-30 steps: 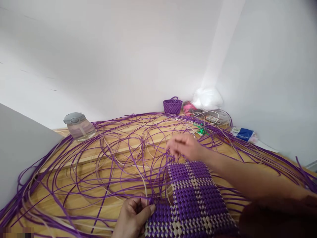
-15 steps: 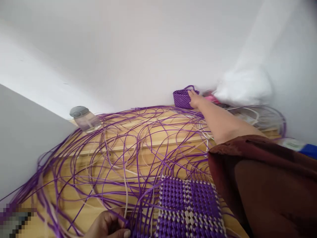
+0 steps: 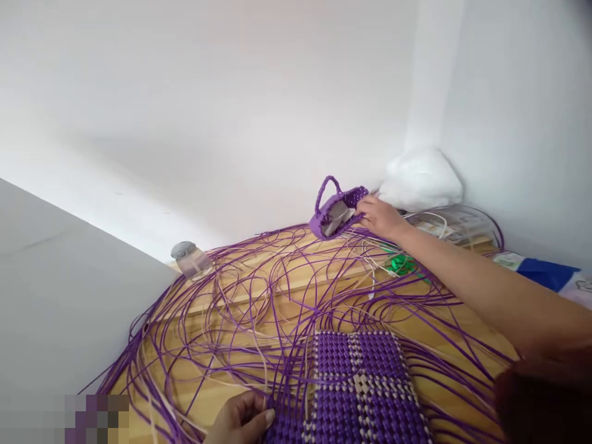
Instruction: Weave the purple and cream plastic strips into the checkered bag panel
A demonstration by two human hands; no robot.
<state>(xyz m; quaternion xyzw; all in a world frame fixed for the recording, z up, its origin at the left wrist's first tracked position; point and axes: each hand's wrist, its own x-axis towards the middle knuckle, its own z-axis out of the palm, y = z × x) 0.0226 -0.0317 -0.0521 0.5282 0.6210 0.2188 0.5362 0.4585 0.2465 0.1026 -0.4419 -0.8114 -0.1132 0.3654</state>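
Observation:
My right hand [image 3: 380, 216] is stretched out to the far side of the wooden table [image 3: 217, 394] and grips the rim of a small purple woven basket [image 3: 337, 209]. The basket is lifted and tipped toward me, with something grey and white inside it. My left hand [image 3: 240, 420] rests at the near edge, fingers pinched on purple strands beside the left edge of a woven purple-and-cream panel [image 3: 358, 388]. Long loose purple and cream strips [image 3: 259, 290] spread in loops from the panel over the whole table.
A clear lidded jar [image 3: 190, 259] stands at the back left. A white bag [image 3: 420, 179], a coil of cream strips [image 3: 456, 221], a green object [image 3: 398, 264] and a blue-and-white packet [image 3: 539, 271] lie at the back right by the wall. A grey surface [image 3: 60, 296] borders the left.
My right hand left the woven panel, reached to the far basket, took hold of it and lifted and tilted it toward me. My left hand stayed on the strands.

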